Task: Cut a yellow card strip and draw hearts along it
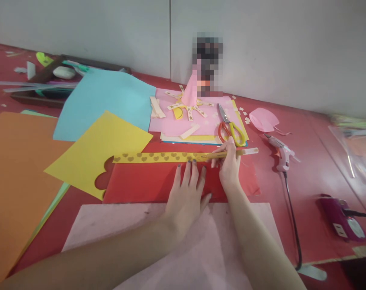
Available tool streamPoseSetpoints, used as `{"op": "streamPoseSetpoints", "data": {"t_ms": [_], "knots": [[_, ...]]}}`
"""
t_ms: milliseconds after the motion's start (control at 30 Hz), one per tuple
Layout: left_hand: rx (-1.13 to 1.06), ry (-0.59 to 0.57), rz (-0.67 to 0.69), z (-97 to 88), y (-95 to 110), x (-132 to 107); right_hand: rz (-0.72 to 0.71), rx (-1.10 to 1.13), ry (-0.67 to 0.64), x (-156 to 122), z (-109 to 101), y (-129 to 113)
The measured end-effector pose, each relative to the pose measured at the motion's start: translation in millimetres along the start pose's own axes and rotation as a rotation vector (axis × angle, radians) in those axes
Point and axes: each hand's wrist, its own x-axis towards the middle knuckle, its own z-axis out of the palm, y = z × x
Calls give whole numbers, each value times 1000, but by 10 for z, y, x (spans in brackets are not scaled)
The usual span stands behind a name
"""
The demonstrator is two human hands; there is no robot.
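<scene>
A yellow paper strip (140,157) with a row of brown hearts lies along the far edge of a red sheet (140,181). My left hand (187,185) is flat with its fingers spread, fingertips on the strip's near edge and palm over the red sheet. In my right hand (230,165) is a gold pen (243,152), pinched between thumb and fingers, its tip pointing left at the strip's right part. Whether the tip touches the paper is hard to tell. Under my forearms lies a pale pink sheet (110,225).
Scissors (228,121) and a pink paper cone (190,90) rest on stacked papers. At right are a glue gun (281,151) with its cord and a purple power adapter (341,217). Yellow (101,149), blue (101,104) and orange sheets (22,173) lie left, near a dark tray (22,96).
</scene>
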Motion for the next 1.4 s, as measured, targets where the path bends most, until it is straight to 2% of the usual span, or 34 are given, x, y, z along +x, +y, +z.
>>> {"op": "streamPoseSetpoints", "data": {"t_ms": [467,867,1400], "knots": [[7,-5,-5,2,-2,0,-118,-274,-84,-27,-7,30],[-18,-1,-10,-2,-3,2,-130,-366,-56,-36,23,32],[-18,-9,-4,-1,-2,4,-150,-382,-6,-63,34,18]]}}
